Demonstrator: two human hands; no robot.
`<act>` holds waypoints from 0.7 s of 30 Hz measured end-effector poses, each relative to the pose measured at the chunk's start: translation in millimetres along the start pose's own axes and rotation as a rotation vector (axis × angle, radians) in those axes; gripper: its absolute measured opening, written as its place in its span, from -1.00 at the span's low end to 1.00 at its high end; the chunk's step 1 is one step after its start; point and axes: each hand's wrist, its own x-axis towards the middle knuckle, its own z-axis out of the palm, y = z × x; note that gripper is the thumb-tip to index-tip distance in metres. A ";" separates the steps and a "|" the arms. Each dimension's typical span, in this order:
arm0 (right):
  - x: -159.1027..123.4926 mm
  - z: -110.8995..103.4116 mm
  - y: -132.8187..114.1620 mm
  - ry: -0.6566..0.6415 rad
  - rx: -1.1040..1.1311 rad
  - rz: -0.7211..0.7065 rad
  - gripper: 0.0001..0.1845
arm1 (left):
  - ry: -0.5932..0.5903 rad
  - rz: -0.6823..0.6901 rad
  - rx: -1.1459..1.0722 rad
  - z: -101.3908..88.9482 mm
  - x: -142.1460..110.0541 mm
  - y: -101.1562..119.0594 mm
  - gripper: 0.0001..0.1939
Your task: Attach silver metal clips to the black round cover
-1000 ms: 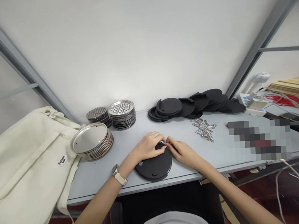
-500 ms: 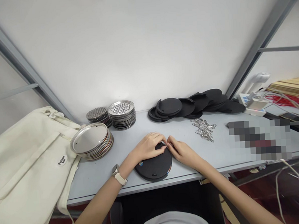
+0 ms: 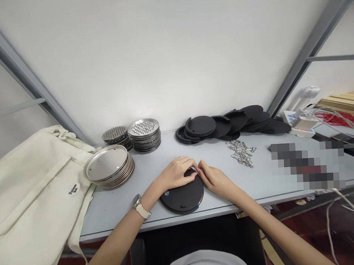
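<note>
A round black disc (image 3: 180, 197) lies flat near the table's front edge, with a slot near its front and a coloured strip on its right rim. My left hand (image 3: 179, 172) rests over its far part, fingers and thumb bent together in a pinch. Against those fingertips meets my right hand (image 3: 213, 178), its thumb and fingers also closed. A tiny shiny bit shows between the two hands; its kind cannot be made out. Several small metal clips (image 3: 241, 153) lie in a loose pile to the right.
Overlapping black discs (image 3: 204, 125) lie along the wall. At the left stand a stack of shallow metal discs (image 3: 106, 164), stacks of metal grater plates (image 3: 144, 128) and a cream canvas bag (image 3: 34, 195). Red cords (image 3: 342, 119) and white cables (image 3: 341, 215) are at the right.
</note>
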 end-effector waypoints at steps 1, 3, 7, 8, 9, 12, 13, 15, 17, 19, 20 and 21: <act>0.1 0.4 0.2 0.002 -0.013 -0.003 -0.85 | -0.003 0.000 0.000 -0.3 0.0 0.1 -0.91; 0.2 1.5 0.9 0.009 -0.048 -0.009 -0.86 | -0.006 -0.001 0.000 -0.9 0.1 0.4 -0.91; 0.2 4.5 2.2 0.027 -0.151 -0.032 -0.87 | -0.007 0.003 -0.002 -2.2 0.4 1.5 -0.92; 0.3 5.2 2.5 0.033 -0.173 -0.041 -0.87 | -0.006 0.004 0.000 -2.3 0.4 1.7 -0.92; 0.4 5.9 2.7 0.032 -0.195 -0.052 -0.87 | -0.005 0.005 0.002 -2.4 0.5 1.9 -0.92; 0.6 7.5 3.0 0.059 -0.287 -0.089 -0.85 | -0.001 0.011 0.008 -2.2 0.7 2.0 -0.93; 0.6 8.0 3.2 0.068 -0.314 -0.102 -0.85 | -0.001 0.013 0.010 -2.1 0.8 2.0 -0.94; 0.1 8.8 3.5 0.079 -0.350 -0.124 -0.84 | -0.003 0.015 0.013 -2.1 1.0 2.0 -0.94; -0.5 9.3 3.9 0.088 -0.368 -0.134 -0.84 | -0.005 0.016 0.017 -2.3 1.1 2.2 -0.94; -1.1 9.5 4.2 0.094 -0.375 -0.137 -0.84 | -0.005 0.016 0.022 -2.6 1.2 2.4 -0.94; -1.3 9.5 4.3 0.095 -0.375 -0.137 -0.84 | -0.005 0.016 0.024 -2.7 1.2 2.5 -0.94; -1.5 9.5 4.4 0.096 -0.375 -0.138 -0.84 | -0.005 0.015 0.026 -2.8 1.2 2.7 -0.94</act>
